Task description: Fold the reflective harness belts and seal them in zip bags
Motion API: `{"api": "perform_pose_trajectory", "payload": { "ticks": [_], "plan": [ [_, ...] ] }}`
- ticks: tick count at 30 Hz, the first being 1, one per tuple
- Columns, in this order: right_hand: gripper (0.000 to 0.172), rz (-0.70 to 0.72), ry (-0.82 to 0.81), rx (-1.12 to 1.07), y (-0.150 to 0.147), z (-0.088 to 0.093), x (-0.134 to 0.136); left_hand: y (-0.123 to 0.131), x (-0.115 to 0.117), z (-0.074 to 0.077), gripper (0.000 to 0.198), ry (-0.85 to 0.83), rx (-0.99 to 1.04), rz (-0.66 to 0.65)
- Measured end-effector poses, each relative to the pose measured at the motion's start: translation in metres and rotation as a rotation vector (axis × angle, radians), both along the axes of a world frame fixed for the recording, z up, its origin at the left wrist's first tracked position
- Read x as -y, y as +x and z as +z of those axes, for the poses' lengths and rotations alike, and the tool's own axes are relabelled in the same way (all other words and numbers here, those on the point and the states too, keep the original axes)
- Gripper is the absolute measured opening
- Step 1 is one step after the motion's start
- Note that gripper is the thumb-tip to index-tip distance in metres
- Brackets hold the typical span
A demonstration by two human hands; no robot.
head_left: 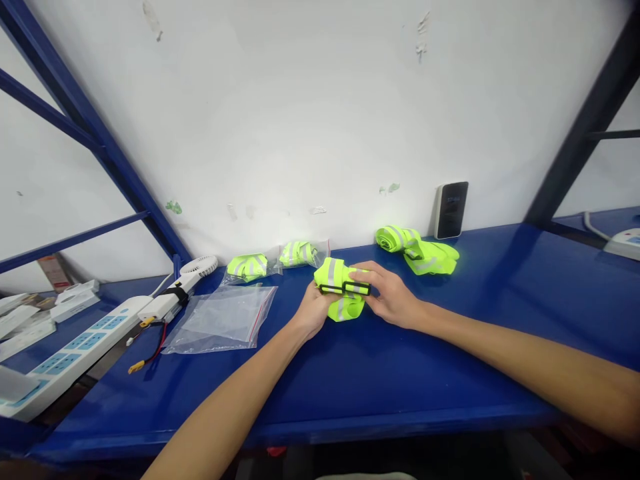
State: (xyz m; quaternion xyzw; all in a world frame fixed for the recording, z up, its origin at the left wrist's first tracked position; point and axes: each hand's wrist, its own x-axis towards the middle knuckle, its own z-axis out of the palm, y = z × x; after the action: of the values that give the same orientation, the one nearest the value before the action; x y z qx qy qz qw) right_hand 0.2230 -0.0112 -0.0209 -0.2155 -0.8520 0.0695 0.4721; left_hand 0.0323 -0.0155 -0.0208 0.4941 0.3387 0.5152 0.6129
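Both my hands hold one neon-yellow reflective band [334, 275] with grey stripes and a black buckle, just above the blue shelf [360, 373]. My left hand [311, 311] cups it from below and the left, fingers closed round the fabric. From the right, my right hand [387, 293] pinches the black buckle end. Two more bands sealed in clear bags [274, 261] lie behind and to the left. A loose rolled band [419, 251] lies behind to the right. An empty clear zip bag [223, 319] lies flat to the left of my hands.
A dark phone-like device [451, 209] leans on the white wall. A white power strip [75, 347], a small white fan [193, 273] and red and black wires [150, 347] sit at the left. Blue frame struts rise at both sides. Another power strip [625, 241] is far right.
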Motion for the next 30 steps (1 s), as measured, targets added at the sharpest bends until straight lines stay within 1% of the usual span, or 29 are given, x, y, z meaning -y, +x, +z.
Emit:
{"api": "perform_pose_trajectory", "payload": {
  "ticks": [2, 5, 7, 9, 11, 13, 15, 16, 19, 21, 22, 24, 26, 27, 28, 30],
  "plan": [
    [0.060, 0.008, 0.042, 0.029, 0.003, 0.001, -0.002, -0.001, 0.003, 0.002, 0.054, -0.012, 0.035, -0.011],
    [0.060, -0.001, 0.087, 0.070, 0.008, 0.004, -0.004, -0.004, 0.007, 0.006, 0.067, -0.063, 0.139, -0.148],
    [0.059, -0.002, 0.077, 0.088, 0.009, 0.005, -0.005, -0.004, 0.009, 0.009, 0.066, -0.075, 0.209, -0.220],
    [0.057, 0.005, 0.055, 0.103, 0.010, 0.005, -0.006, -0.002, 0.009, 0.010, 0.061, -0.087, 0.231, -0.203],
    [0.056, 0.015, 0.048, 0.122, 0.010, 0.006, -0.007, -0.001, 0.008, 0.011, 0.055, -0.113, 0.214, -0.168],
    [0.054, 0.028, 0.047, 0.148, 0.011, 0.009, -0.006, 0.000, 0.008, 0.011, 0.051, -0.126, 0.194, -0.163],
    [0.055, 0.051, 0.012, 0.175, 0.013, 0.012, -0.003, -0.001, 0.007, 0.010, 0.052, -0.116, 0.191, -0.170],
    [0.056, 0.064, -0.025, 0.186, 0.015, 0.015, 0.000, -0.002, 0.006, 0.010, 0.055, -0.103, 0.195, -0.158],
    [0.069, 0.090, -0.189, 0.176, 0.017, 0.019, 0.007, -0.007, 0.002, 0.012, 0.078, -0.045, 0.202, -0.063],
    [0.076, 0.095, -0.326, 0.069, 0.016, 0.019, 0.007, -0.010, 0.000, 0.013, 0.091, -0.014, 0.183, -0.012],
    [0.076, 0.104, -0.423, -0.008, 0.015, 0.019, 0.006, -0.011, -0.001, 0.014, 0.095, -0.006, 0.171, -0.002],
    [0.070, 0.158, -0.693, -0.170, 0.012, 0.016, 0.002, -0.012, -0.001, 0.014, 0.099, 0.000, 0.161, -0.015],
    [0.062, 0.270, -0.996, -0.284, 0.008, 0.014, -0.002, -0.010, 0.000, 0.014, 0.096, -0.013, 0.183, -0.053],
    [0.058, 0.332, -1.121, -0.318, 0.006, 0.014, -0.003, -0.009, 0.000, 0.014, 0.092, -0.023, 0.200, -0.072],
    [0.054, 0.384, -1.213, -0.346, 0.004, 0.014, -0.002, -0.008, 0.001, 0.013, 0.085, -0.033, 0.212, -0.089],
    [0.048, 0.425, -1.308, -0.404, -0.002, 0.017, 0.002, -0.006, 0.003, 0.012, 0.069, -0.036, 0.205, -0.112]
  ]
}}
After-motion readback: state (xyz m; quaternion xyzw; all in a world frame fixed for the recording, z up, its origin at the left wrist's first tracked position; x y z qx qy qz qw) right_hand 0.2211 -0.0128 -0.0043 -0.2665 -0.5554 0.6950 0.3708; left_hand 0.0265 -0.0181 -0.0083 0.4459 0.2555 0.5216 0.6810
